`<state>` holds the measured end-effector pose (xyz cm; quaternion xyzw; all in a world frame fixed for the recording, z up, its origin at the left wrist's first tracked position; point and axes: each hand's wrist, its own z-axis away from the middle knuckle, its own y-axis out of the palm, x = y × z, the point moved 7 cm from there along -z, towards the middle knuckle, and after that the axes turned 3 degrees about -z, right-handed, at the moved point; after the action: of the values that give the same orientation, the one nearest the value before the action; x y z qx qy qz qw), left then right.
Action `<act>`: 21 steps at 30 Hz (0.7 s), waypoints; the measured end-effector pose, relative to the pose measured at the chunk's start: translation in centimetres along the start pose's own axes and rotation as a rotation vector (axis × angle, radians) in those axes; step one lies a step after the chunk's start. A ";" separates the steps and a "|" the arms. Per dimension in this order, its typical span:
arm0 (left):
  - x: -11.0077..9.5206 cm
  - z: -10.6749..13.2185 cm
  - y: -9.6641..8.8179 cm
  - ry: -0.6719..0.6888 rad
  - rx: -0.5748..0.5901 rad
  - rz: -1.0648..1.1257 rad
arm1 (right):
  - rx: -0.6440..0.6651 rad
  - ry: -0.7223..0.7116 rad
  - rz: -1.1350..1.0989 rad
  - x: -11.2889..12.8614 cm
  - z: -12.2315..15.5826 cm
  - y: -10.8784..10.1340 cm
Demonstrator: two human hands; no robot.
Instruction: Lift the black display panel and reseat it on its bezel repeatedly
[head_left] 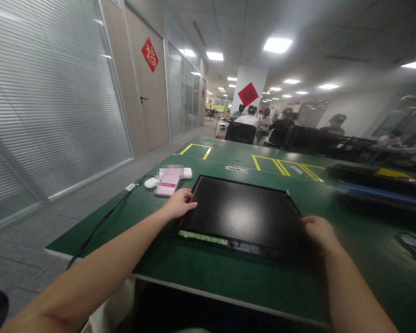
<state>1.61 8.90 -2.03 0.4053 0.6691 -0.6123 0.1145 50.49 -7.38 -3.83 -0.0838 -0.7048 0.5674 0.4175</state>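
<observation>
A black flat display panel (244,215) lies face up on the green table (208,273), with a green circuit strip (203,237) showing along its near edge. My left hand (178,202) grips the panel's left edge, fingers curled over it. My right hand (318,230) holds the right edge, fingers bent around the side.
A pink phone (168,182) and a white device (187,173) lie left of the panel, with a black cable (100,224) running off the table edge. Dark and blue items (377,194) sit at the right. Yellow tape outlines (284,166) mark the table. Several people sit at desks beyond.
</observation>
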 end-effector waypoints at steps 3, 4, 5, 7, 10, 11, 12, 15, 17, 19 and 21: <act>-0.1 0.0 0.0 0.003 0.017 0.008 | 0.003 0.015 -0.028 -0.3 0.0 0.1; -0.1 0.0 0.0 0.007 0.020 0.002 | -0.002 0.013 -0.039 -0.4 -0.1 0.1; -0.2 0.1 0.0 0.011 0.021 -0.006 | -0.008 0.009 -0.050 -0.5 -0.3 0.2; -0.3 0.1 -0.1 0.016 0.023 -0.017 | -0.019 0.003 -0.068 -0.8 -0.5 0.3; -0.5 0.2 -0.2 0.019 0.035 -0.038 | -0.015 0.002 -0.075 -0.9 -0.5 0.4; -0.6 0.2 -0.2 0.019 0.043 -0.056 | -0.008 0.009 -0.072 -0.8 -0.4 0.4; -0.8 0.3 -0.3 0.021 0.051 -0.080 | -0.002 0.019 -0.067 -0.8 -0.3 0.4; -1.2 0.4 -0.4 0.032 0.067 -0.143 | -0.003 0.034 -0.041 -0.4 0.0 0.2; -1.5 0.5 -0.5 0.040 0.065 -0.155 | -0.014 0.026 -0.021 -0.2 0.1 0.0; -1.6 0.5 -0.7 0.045 0.056 -0.157 | -0.021 0.016 -0.009 -0.2 0.1 0.0; -1.8 0.6 -0.8 0.051 0.047 -0.165 | -0.017 0.008 -0.004 -0.2 0.0 0.1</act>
<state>2.01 7.74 -0.42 0.3671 0.6882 -0.6247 0.0371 50.59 -7.49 -4.04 -0.0880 -0.7080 0.5603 0.4208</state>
